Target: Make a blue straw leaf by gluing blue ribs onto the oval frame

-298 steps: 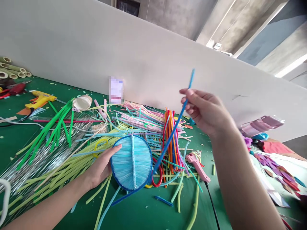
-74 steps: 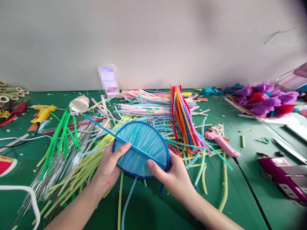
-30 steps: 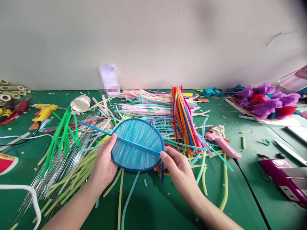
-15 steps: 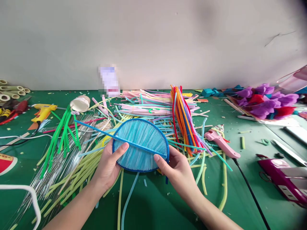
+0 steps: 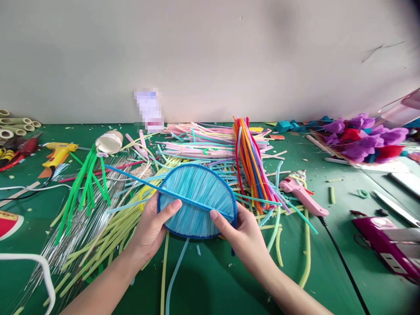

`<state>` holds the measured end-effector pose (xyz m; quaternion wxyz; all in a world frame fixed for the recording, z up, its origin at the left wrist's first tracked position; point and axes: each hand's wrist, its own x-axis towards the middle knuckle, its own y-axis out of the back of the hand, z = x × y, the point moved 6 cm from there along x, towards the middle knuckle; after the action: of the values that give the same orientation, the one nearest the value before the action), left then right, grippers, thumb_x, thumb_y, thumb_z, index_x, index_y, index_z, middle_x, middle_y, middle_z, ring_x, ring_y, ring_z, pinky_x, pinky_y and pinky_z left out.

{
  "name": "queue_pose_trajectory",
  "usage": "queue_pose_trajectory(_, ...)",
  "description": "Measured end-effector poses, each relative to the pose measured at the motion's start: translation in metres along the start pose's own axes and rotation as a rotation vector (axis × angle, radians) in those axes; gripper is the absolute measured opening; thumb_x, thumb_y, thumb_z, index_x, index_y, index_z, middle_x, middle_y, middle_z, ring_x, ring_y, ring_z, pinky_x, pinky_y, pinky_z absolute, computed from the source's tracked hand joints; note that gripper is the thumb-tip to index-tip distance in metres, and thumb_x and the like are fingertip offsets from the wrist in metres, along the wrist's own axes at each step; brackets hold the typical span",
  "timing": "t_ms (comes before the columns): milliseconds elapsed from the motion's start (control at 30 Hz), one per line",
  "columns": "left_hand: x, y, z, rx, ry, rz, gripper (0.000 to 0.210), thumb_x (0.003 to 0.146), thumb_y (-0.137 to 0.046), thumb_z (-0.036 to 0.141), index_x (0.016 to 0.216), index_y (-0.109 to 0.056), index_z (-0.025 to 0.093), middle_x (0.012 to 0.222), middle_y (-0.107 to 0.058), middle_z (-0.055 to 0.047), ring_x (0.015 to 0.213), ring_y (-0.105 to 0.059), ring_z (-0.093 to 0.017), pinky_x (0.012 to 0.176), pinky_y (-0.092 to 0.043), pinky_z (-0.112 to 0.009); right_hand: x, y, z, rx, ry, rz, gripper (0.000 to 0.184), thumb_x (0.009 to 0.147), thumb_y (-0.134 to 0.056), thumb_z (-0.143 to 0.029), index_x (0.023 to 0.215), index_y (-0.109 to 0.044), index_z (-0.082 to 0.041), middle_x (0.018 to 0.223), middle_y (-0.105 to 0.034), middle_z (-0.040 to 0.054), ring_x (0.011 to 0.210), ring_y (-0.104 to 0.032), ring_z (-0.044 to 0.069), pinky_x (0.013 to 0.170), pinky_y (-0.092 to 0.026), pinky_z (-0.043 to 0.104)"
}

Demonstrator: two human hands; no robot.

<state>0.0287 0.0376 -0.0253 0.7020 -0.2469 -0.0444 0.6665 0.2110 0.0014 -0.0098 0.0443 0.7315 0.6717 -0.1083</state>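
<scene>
Between my hands is a rounded disc (image 5: 200,186) of light-blue pipe cleaners with a dark-blue edge, held above the table. A dark-blue pipe cleaner (image 5: 131,176) lies across its face, its free end sticking out past the disc at the upper left. My left hand (image 5: 155,225) grips the left rim, thumb on the face just below that strip. On the right rim, my right hand (image 5: 241,227) is closed with its thumb pressing on the strip. The fingers behind the disc are mostly hidden.
Loose yellow-green pipe cleaners (image 5: 108,236) and silvery wires cover the left. Behind the disc stands a multicoloured pipe cleaner bundle (image 5: 252,170). A pink glue gun (image 5: 305,197) with a black cord lies right, a yellow glue gun (image 5: 61,154) far left. A purple power strip (image 5: 383,245) sits right.
The disc has shifted slightly to the right and a little down, both hands moving with it. Both thumbs keep their hold, and the table items stay in place.
</scene>
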Motion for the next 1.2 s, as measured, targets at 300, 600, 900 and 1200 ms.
queue_pose_trajectory(300, 0.003, 0.0031, -0.004, 0.003, 0.013, 0.036, 0.071, 0.074, -0.083, 0.033, 0.139, -0.056, 0.025, 0.127, -0.07, -0.01, 0.112, -0.068, -0.031, 0.095, -0.056, -0.04, 0.0001, -0.0002, 0.0046, -0.005, 0.016, -0.007, 0.046, 0.076, -0.076, -0.053, 0.103, -0.068, -0.017, 0.087, -0.075, 0.0059, 0.079, -0.069, 0.023, 0.062, -0.056, 0.028)
queue_pose_trajectory(600, 0.0025, 0.0056, -0.0048, 0.004, 0.033, 0.054, 0.069, 0.075, -0.082, 0.031, 0.138, -0.057, 0.025, 0.125, -0.071, -0.01, 0.109, -0.07, -0.03, 0.092, -0.057, -0.04, -0.0009, -0.0013, 0.0034, 0.003, 0.027, -0.012, 0.046, 0.079, -0.075, -0.052, 0.106, -0.068, -0.016, 0.097, -0.076, 0.0093, 0.091, -0.071, 0.027, 0.074, -0.061, 0.035)
queue_pose_trajectory(900, 0.0025, 0.0069, -0.0066, -0.001, 0.034, 0.049, 0.074, 0.073, -0.083, 0.031, 0.141, -0.055, 0.024, 0.125, -0.071, -0.012, 0.108, -0.069, -0.031, 0.091, -0.058, -0.04, -0.0003, -0.0005, 0.0045, -0.012, 0.032, -0.003, 0.046, 0.078, -0.075, -0.052, 0.106, -0.068, -0.016, 0.096, -0.076, 0.0091, 0.089, -0.071, 0.026, 0.073, -0.061, 0.034)
queue_pose_trajectory(1200, 0.0024, 0.0055, -0.0061, -0.007, 0.038, 0.036, 0.072, 0.076, -0.082, 0.029, 0.142, -0.054, 0.024, 0.124, -0.072, -0.011, 0.109, -0.069, -0.03, 0.09, -0.058, -0.038, -0.0003, -0.001, 0.0052, -0.003, 0.027, -0.012, 0.043, 0.08, -0.075, -0.05, 0.106, -0.067, -0.016, 0.1, -0.076, 0.0087, 0.089, -0.071, 0.025, 0.074, -0.06, 0.032)
